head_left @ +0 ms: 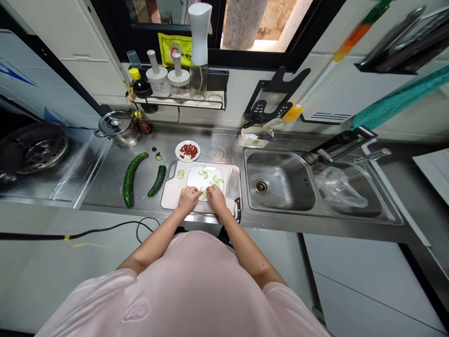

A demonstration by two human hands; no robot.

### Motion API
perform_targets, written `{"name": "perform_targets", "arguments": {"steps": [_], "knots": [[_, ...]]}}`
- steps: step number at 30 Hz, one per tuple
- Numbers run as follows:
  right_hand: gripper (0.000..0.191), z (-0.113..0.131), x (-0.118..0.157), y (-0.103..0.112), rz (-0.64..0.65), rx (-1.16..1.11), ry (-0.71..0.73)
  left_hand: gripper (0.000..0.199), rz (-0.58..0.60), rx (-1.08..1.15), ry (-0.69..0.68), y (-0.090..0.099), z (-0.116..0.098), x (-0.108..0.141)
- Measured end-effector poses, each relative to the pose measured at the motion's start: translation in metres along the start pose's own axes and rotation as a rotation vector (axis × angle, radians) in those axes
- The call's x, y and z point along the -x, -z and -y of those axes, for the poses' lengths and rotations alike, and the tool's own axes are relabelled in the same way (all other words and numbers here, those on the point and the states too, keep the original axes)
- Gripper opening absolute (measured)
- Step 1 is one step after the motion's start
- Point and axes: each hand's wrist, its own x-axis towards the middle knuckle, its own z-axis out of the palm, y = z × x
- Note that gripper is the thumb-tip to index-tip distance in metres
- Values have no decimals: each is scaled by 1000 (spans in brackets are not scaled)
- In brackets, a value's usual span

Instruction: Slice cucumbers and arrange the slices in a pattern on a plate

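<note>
Both hands rest at the lower edge of a square white plate (205, 179) on a white cutting board (171, 193). My left hand (188, 199) and my right hand (216, 198) have their fingertips among thin cucumber slices (213, 180) fanned out on the plate. Whether either hand pinches a slice is hidden. A few more slices (180, 174) lie on the board. To the right of my right hand lies a cleaver (232, 185), its black handle near the board's front edge. Two dark green cucumbers (130, 180) lie on the steel counter left of the board.
A small plate of red goji berries (187, 151) stands behind the board. A lidded steel pot (118, 128) and a gas burner (31, 147) lie left. A steel sink (278, 180) with a plastic bag (340, 187) lies right. Bottles stand on a rack (178, 105).
</note>
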Motion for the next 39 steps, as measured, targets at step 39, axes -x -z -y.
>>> {"name": "perform_targets", "arguments": {"steps": [39], "knots": [[20, -3, 10, 8, 9, 30, -88, 28, 32, 6, 9, 0, -2, 2]]}}
